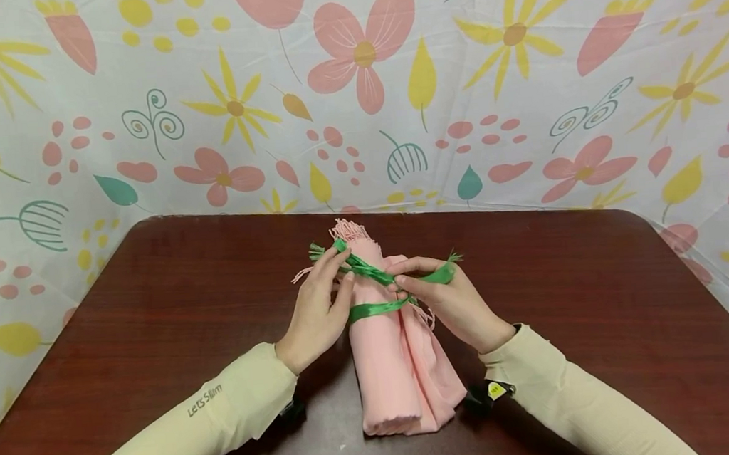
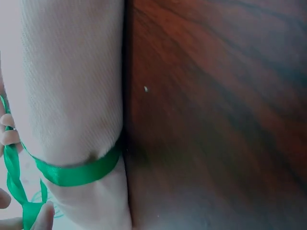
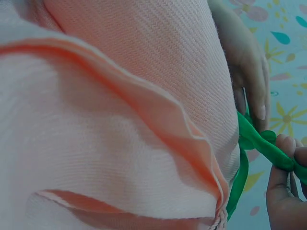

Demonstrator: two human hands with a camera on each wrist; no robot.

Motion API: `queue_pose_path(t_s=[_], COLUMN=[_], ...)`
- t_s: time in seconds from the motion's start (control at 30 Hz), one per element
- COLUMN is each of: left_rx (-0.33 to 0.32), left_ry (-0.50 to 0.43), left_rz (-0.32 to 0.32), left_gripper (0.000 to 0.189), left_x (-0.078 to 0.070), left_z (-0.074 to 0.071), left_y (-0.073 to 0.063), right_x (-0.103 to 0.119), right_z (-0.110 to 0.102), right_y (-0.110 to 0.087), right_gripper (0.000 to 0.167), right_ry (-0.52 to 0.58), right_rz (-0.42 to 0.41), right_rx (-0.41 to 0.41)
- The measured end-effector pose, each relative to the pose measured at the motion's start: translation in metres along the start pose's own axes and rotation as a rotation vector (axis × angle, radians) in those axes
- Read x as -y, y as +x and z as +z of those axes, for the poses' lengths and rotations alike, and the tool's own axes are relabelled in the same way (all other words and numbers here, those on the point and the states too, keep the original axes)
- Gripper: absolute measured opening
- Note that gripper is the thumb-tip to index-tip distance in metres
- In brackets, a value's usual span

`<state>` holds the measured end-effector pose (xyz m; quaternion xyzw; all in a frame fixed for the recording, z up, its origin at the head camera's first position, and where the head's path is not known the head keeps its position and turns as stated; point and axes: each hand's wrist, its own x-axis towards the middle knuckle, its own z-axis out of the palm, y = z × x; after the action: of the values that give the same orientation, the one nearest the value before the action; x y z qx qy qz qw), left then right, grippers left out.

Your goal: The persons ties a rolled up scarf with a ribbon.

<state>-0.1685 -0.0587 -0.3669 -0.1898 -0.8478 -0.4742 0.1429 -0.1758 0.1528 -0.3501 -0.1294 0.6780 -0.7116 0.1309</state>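
A rolled pink scarf (image 1: 385,369) with a fringed far end lies on the table, a loose fold along its right side. Green ribbon (image 1: 377,310) passes around the roll, and a twisted length of it runs above the scarf between both hands. My left hand (image 1: 314,317) pinches that ribbon near the fringe; the thumb and a finger show on the ribbon (image 2: 31,213) in the left wrist view. From the right side, my right hand (image 1: 461,309) pinches the other length between thumb and fingers, its frayed tail sticking out past the hand. The roll's underside is hidden.
The dark wooden table (image 1: 202,290) has rounded far corners. Behind it hangs a white cloth (image 1: 345,150) printed with flowers and leaves. Pale sleeves cover both forearms, and dark wrist cameras (image 1: 496,392) sit under the cuffs.
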Motion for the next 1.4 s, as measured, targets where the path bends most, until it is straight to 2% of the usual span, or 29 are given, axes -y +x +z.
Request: queue_pose_path(t_s=[0.13,0.33,0.57,0.67,0.9,1.03,1.17,1.3,1.4], left_rx=[-0.034,-0.155,-0.229,-0.257,-0.276,-0.262,-0.239,-0.233,-0.229], left_ry=[0.071,0.144,0.075,0.077,0.12,0.127,0.128,0.13,0.128], left_rz=[0.036,0.115,0.198,0.227,0.197,0.178,0.15,0.149,0.14], left_gripper=[0.042,0.043,0.045,0.043,0.017,0.008,0.006,0.006,0.006], left_x=[0.002,0.003,0.006,0.008,0.013,0.015,0.017,0.022,0.025], left_z=[-0.003,-0.011,-0.017,-0.021,-0.034,-0.04,-0.045,-0.048,-0.051], left_y=[0.001,0.002,0.003,0.003,0.002,0.001,-0.001,-0.004,-0.006], right_x=[0.0,-0.001,-0.002,-0.002,-0.001,-0.001,0.0,-0.001,-0.001], right_z=[-0.001,-0.005,-0.007,-0.008,-0.013,-0.016,-0.018,-0.022,-0.026], right_y=[0.0,-0.002,-0.003,-0.003,-0.005,-0.006,-0.007,-0.006,-0.007], right_gripper=[0.028,0.028,0.031,0.031,0.029,0.029,0.03,0.033,0.034], right_ry=[-0.011,-0.044,-0.091,-0.113,-0.248,-0.281,-0.256,-0.198,-0.198], right_rz=[-0.02,-0.029,-0.002,0.009,0.056,0.047,0.036,0.045,0.053], right_rx=[0.009,0.009,-0.009,-0.018,-0.071,-0.069,-0.055,-0.042,-0.053])
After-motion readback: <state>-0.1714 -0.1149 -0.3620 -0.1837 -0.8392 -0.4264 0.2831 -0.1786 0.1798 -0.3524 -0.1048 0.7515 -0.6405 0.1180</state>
